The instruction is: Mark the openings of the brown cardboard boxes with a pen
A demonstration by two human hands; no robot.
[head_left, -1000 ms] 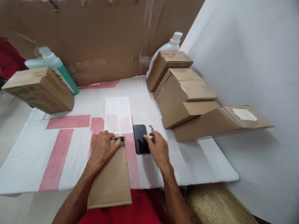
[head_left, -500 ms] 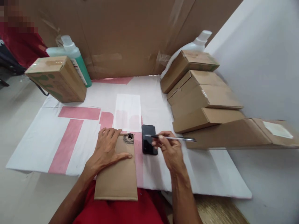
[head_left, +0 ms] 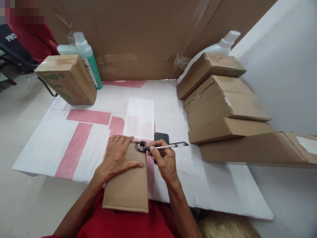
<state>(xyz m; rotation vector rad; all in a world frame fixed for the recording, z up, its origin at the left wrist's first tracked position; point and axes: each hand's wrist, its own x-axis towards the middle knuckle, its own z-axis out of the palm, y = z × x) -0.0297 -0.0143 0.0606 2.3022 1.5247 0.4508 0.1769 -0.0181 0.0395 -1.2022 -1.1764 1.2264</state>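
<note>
Left hand lies flat, fingers spread, palm down on the far end of a flat cardboard packet that runs from the table edge back over the person's lap; it grips nothing, only pins the packet in place. Right hand is closed in a writing grip around a pen, held almost level, its tip pointing left onto a dark scribbled patch at the packet's far right corner, just beyond the left fingertips. Judged step: blacking out or marking over something at that corner, the scribble looking already dense. The next move likely calls for small, tight strokes confined to that patch, with the left hand's pressure kept on so the packet does not slide on the cloth. Directly behind the right hand's knuckles a black phone lies face up, partly hidden by the hand. Beyond both hands sits a pale strip of paper on the white-and-pink table cover. Far right of the right hand, stacked brown boxes; far left of the left hand, another box with a green bottle behind it.
</note>
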